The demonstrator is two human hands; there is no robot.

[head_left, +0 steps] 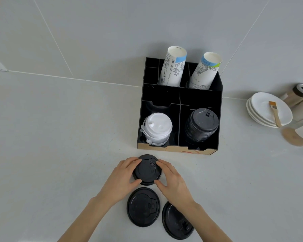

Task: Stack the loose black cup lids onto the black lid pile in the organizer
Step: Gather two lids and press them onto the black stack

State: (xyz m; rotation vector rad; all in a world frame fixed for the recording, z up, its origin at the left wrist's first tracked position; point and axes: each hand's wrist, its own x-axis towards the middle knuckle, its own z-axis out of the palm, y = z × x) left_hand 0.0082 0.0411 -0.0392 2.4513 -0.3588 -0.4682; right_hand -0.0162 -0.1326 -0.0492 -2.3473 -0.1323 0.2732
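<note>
Nearest me, two loose black lids lie flat on the table (51, 145): the left loose lid (143, 206) and the right loose lid (177, 222), just beside each other, tops up. Just beyond them, my left hand (120, 180) and right hand (173, 182) are closed from opposite sides on the held lid stack (147, 169), fingers at its far rim and thumbs at its near rim; I cannot tell whether it has left the table. I judge these lids light, thin, slightly springy and smooth, so the rim is the correct place to grip, squeezed gently. Each lid is round with no long axis; its sip flap faces roughly right. Farther on, the organizer (180, 95) holds the black lid pile (202, 125) in its front right compartment, beside the white lids (157, 128).
</note>
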